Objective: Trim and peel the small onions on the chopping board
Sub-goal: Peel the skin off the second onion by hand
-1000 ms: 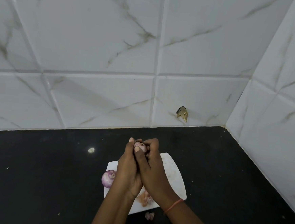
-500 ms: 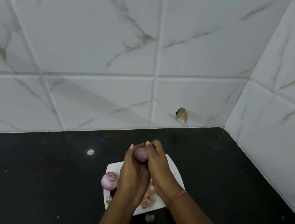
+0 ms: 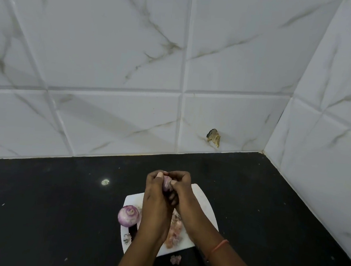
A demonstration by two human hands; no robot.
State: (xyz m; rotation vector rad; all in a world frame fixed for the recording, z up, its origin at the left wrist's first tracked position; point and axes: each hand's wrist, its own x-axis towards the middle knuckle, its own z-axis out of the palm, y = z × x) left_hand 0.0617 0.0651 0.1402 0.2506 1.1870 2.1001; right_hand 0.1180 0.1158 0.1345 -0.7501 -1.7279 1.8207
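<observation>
Holding the small onion (image 3: 166, 183) above the chopping board (image 3: 205, 200), my left hand (image 3: 156, 204) and right hand (image 3: 183, 194) are both gripping it closer than a moment ago (thumbs now picking skin), so peeling is continuing.

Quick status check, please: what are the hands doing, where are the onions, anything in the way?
Left hand and right hand both grip one small onion above the chopping board. Second onion at board's left edge. Peel scraps on board; nothing blocking.
</observation>
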